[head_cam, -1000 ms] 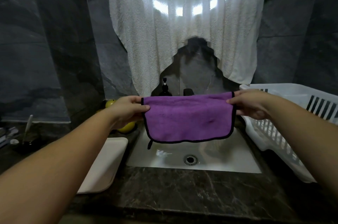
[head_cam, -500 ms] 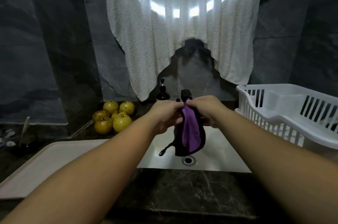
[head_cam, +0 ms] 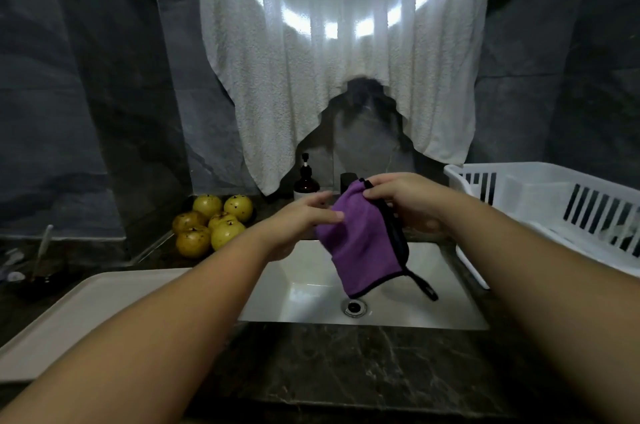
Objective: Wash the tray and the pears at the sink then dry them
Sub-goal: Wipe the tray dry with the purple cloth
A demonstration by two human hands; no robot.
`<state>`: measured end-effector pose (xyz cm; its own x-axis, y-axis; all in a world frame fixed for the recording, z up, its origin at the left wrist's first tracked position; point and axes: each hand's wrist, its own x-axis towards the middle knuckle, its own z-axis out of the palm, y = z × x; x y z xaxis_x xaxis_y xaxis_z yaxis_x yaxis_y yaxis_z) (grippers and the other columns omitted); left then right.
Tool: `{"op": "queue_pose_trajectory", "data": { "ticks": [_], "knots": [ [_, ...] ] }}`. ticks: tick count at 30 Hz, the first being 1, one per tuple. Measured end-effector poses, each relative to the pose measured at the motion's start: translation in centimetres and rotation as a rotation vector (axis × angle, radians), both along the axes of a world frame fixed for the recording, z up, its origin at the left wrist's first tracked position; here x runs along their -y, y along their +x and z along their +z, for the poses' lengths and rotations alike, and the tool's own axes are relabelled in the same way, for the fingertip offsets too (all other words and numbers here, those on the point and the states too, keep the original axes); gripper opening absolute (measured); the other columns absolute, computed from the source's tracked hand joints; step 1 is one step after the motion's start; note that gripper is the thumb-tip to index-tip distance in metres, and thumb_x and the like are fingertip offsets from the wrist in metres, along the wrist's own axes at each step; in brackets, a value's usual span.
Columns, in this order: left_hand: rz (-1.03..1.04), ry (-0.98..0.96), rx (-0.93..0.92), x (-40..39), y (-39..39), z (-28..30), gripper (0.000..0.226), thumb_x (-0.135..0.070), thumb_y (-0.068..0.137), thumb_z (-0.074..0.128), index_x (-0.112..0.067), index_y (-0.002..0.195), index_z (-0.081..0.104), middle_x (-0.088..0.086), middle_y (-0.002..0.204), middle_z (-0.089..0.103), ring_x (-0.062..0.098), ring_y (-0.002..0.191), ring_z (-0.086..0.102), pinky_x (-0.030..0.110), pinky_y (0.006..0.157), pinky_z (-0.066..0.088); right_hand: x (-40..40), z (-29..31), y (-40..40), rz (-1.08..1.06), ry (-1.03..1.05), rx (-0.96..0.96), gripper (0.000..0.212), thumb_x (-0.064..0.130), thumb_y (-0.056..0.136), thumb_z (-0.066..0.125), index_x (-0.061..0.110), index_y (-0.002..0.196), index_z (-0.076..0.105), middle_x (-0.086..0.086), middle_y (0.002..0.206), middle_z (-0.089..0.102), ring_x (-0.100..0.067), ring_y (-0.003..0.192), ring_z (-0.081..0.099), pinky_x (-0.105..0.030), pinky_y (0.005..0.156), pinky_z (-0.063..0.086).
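Half a second ago both hands were bunched together round the cloth; now the purple cloth (head_cam: pixel 363 243) hangs half-folded over the sink (head_cam: pixel 450 292), and a second ago it was stretched flat between them. The right hand (head_cam: pixel 408 201) pinches the cloth's top corner between thumb and fingers, while the left hand (head_cam: pixel 301 219) lies with nearly straight fingers against the cloth's left face, seemingly smoothing the fold rather than gripping it. The cloth's black loop dangles toward five o'clock, above the drain (head_cam: pixel 354 308). The pears (head_cam: pixel 211 224) sit in a heap on the worktop (head_cam: pixel 346 364) at about ten o'clock from the sink, against the dark wall. The tray (head_cam: pixel 86 312) lies flat on the worktop at eight o'clock from the basin, its near end hidden by the left forearm. A white rack (head_cam: pixel 554 215) stands at three o'clock, a soap bottle (head_cam: pixel 306 182) behind the basin at twelve, under a hanging white towel (head_cam: pixel 346 77). No water is seen running, and whether tray and pears are already washed cannot be told; the folding suggests either preparation for wiping or tidying afterwards.
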<state>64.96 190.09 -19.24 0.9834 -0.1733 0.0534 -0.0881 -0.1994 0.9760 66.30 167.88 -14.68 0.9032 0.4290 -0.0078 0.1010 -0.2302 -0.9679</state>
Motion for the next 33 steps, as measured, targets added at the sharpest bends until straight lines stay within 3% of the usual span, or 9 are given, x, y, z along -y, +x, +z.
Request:
{"op": "queue_pose_trajectory", "data": {
  "ticks": [3, 7, 13, 17, 20, 22, 25, 29, 33],
  "knots": [
    [-0.116, 0.138, 0.04, 1.1, -0.4, 1.0, 0.021, -0.044, 0.085, 0.08, -0.032, 0.102, 0.079, -0.006, 0.101, 0.079, 0.009, 0.09, 0.075, 0.021, 0.07, 0.056, 1.0, 0.7, 0.2, 0.049, -0.078, 0.012, 0.021, 0.016, 0.099, 0.059, 0.02, 0.106, 0.078, -0.012, 0.11, 0.073, -0.026, 0.1, 0.064, -0.04, 0.094, 0.05],
    [0.056, 0.141, 0.201, 3.1, -0.6, 3.0, 0.019, -0.031, 0.107, 0.057, -0.023, 0.093, 0.067, -0.008, 0.075, 0.069, 0.007, 0.067, 0.063, 0.022, 0.057, 0.051, 2.3, 0.2, 0.8, -0.035, 0.025, 0.06, 0.014, 0.03, 0.095, 0.069, 0.027, 0.105, 0.078, -0.01, 0.111, 0.076, -0.024, 0.097, 0.071, -0.039, 0.087, 0.057],
    [0.214, 0.224, 0.405, 4.1, 0.2, 4.0, 0.021, -0.034, 0.111, 0.045, -0.026, 0.103, 0.063, 0.001, 0.095, 0.066, 0.017, 0.086, 0.058, 0.036, 0.079, 0.046, 3.8, -3.1, 0.6, 0.097, -0.23, -0.072, 0.03, 0.035, 0.089, 0.076, 0.028, 0.118, 0.071, 0.004, 0.103, 0.078, -0.018, 0.1, 0.071, -0.048, 0.096, 0.053],
    [0.436, 0.462, 0.554, 2.8, 1.5, 3.2, 0.024, -0.034, 0.111, 0.043, -0.02, 0.106, 0.061, 0.001, 0.098, 0.065, 0.02, 0.091, 0.057, 0.032, 0.073, 0.033, 4.9, -2.0, 1.1, -0.179, 0.095, -0.119, 0.016, 0.02, 0.097, 0.067, 0.017, 0.112, 0.069, -0.007, 0.092, 0.076, -0.024, 0.084, 0.074, -0.052, 0.086, 0.061],
    [0.516, 0.297, 0.477, 5.4, 2.6, 2.8, 0.029, -0.033, 0.11, 0.042, -0.012, 0.109, 0.061, 0.01, 0.106, 0.065, 0.028, 0.101, 0.06, 0.034, 0.078, 0.039, 5.3, 0.7, 2.0, -0.375, 0.306, -0.146, 0.013, 0.023, 0.097, 0.068, 0.014, 0.105, 0.068, -0.006, 0.081, 0.077, -0.018, 0.06, 0.073, -0.03, 0.049, 0.057],
    [0.502, 0.023, 0.352, 9.0, 3.4, 3.2, 0.031, -0.034, 0.109, 0.041, -0.012, 0.115, 0.062, 0.014, 0.115, 0.066, 0.033, 0.111, 0.061, 0.043, 0.098, 0.05, 6.0, 2.1, 2.7, -0.425, 0.411, -0.21, 0.024, 0.032, 0.095, 0.07, 0.013, 0.11, 0.069, -0.007, 0.091, 0.079, -0.023, 0.073, 0.076, -0.032, 0.055, 0.059],
    [0.397, -0.336, 0.16, 13.3, 4.2, 3.9, 0.024, -0.034, 0.109, 0.04, -0.02, 0.111, 0.06, 0.012, 0.117, 0.067, 0.033, 0.111, 0.065, 0.049, 0.1, 0.055, 8.4, 3.0, 2.8, -0.412, 0.27, -0.275, 0.021, 0.026, 0.096, 0.064, 0.01, 0.109, 0.069, -0.011, 0.092, 0.078, -0.027, 0.074, 0.076, -0.032, 0.063, 0.059],
    [0.313, -0.284, 0.108, 17.9, 5.9, 3.3, 0.026, -0.033, 0.108, 0.04, -0.017, 0.104, 0.06, 0.014, 0.11, 0.066, 0.031, 0.101, 0.064, 0.04, 0.088, 0.054, 14.8, 3.9, 3.7, -0.732, -0.001, 0.037, 0.006, 0.006, 0.094, 0.061, 0.004, 0.099, 0.065, -0.014, 0.087, 0.067, -0.024, 0.066, 0.063, -0.027, 0.056, 0.051],
    [0.243, -0.257, 0.046, 22.7, 7.6, 1.4, 0.028, -0.032, 0.109, 0.039, -0.012, 0.108, 0.058, 0.016, 0.113, 0.065, 0.03, 0.102, 0.066, 0.04, 0.089, 0.055, 19.8, 3.8, 5.2, -0.768, -0.43, 0.364, 0.024, 0.016, 0.096, 0.065, 0.012, 0.12, 0.065, -0.01, 0.117, 0.066, -0.024, 0.097, 0.061, -0.03, 0.077, 0.046]
  ]
}}
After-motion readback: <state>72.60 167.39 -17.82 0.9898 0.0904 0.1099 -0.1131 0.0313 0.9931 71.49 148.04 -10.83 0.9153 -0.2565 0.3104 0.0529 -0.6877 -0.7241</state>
